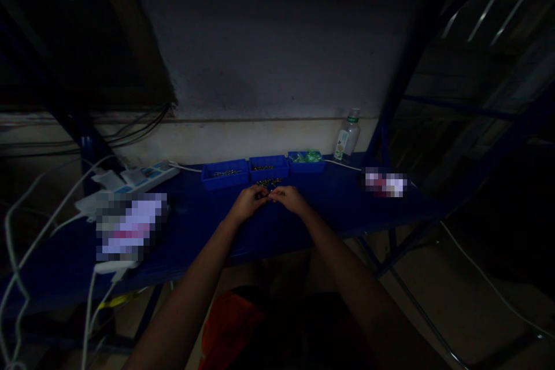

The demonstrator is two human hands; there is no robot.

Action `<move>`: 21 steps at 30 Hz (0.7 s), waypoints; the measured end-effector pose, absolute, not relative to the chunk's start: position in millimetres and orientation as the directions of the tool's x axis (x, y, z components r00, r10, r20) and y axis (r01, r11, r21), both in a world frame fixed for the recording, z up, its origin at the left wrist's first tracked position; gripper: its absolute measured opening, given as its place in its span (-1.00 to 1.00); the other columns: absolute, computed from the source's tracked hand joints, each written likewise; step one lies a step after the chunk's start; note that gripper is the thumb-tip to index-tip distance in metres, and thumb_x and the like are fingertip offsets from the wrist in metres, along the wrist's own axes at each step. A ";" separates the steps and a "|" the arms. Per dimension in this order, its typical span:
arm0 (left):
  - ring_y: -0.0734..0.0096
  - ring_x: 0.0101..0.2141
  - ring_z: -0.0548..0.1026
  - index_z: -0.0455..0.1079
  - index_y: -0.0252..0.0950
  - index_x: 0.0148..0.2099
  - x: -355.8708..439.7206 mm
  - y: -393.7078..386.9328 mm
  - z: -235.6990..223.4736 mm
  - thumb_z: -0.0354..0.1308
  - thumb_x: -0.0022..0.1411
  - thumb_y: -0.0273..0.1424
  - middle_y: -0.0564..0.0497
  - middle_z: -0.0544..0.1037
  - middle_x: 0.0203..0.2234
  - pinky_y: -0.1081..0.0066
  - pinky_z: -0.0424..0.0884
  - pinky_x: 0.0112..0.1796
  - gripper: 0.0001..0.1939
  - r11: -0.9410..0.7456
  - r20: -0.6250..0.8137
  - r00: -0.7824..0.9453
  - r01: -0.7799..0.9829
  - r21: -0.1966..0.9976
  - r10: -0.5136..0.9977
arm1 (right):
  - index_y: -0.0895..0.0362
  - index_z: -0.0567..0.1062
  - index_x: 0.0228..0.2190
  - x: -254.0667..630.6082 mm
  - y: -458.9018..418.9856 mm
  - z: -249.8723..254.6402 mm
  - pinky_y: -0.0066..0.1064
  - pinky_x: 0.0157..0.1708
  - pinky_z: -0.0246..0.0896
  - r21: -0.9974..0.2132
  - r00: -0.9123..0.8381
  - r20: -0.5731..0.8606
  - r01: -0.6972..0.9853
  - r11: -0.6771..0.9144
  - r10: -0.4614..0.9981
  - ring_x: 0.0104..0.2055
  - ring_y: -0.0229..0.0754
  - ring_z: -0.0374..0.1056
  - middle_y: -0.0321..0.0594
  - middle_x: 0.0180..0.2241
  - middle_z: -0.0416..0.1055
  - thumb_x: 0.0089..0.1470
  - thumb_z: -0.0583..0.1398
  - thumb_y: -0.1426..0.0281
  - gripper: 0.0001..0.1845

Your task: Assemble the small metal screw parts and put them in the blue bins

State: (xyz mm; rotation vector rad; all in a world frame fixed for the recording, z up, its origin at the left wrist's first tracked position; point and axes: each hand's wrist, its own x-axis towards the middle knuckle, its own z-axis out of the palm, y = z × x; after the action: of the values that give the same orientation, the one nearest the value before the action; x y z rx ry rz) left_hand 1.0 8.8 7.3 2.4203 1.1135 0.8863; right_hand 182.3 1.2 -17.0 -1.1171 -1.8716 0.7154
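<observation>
My left hand (248,201) and my right hand (289,198) meet fingertip to fingertip over a dark blue table (208,225), just in front of a small heap of metal parts (267,183). Both hands are curled in a pinch on something too small and dark to make out. Behind the heap stand three blue bins: the left bin (224,174) and the middle bin (267,167) hold small metal pieces, the right bin (306,161) holds green pieces.
A plastic bottle (347,137) with a green cap stands at the back right by the wall. A white power strip (145,177) with cables lies at the left. Blurred-out items lie on the table's left (130,225) and right (385,182). Blue shelving frames (390,104) stand at the right.
</observation>
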 end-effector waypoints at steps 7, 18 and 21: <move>0.43 -0.42 0.38 0.40 -0.31 -0.31 1.4 8.3 7.8 0.06 0.12 -0.22 0.02 0.45 -0.43 0.47 0.27 -0.36 -0.75 -0.671 0.439 0.508 0.528 0.521 0.741 | 0.18 0.50 -0.49 184.0 1.6 -16.5 -0.55 -0.48 0.04 -0.785 -0.272 0.340 0.445 0.431 0.900 -0.53 -0.36 0.23 -0.32 -0.55 0.40 0.01 0.09 0.16 -0.64; 0.43 -0.39 0.39 0.40 -0.32 -0.26 -0.3 5.8 11.1 0.02 0.13 -0.28 0.00 0.47 -0.39 0.47 0.29 -0.33 -0.75 -0.668 0.407 0.536 0.516 0.535 0.740 | 0.17 0.43 -0.36 184.5 1.2 -15.1 -0.54 -0.44 0.13 -0.844 -0.232 0.374 0.317 0.433 0.898 -0.49 -0.36 0.27 -0.29 -0.50 0.40 0.05 0.06 0.24 -0.73; 0.41 -0.36 0.41 0.40 -0.31 -0.24 -0.9 6.9 11.0 -0.01 0.15 -0.28 -0.01 0.48 -0.36 0.45 0.30 -0.29 -0.75 -0.669 0.421 0.524 0.514 0.537 0.741 | 0.18 0.42 -0.37 185.5 1.6 -15.5 -0.52 -0.43 0.15 -0.856 -0.240 0.360 0.299 0.422 0.901 -0.48 -0.35 0.28 -0.27 -0.50 0.41 0.03 0.08 0.26 -0.75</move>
State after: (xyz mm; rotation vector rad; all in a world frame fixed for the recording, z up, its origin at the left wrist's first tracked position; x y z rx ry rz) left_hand -0.9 6.9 11.0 2.4206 1.0389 0.9112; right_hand 185.5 1.6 -15.5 -1.0412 -1.7627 0.8269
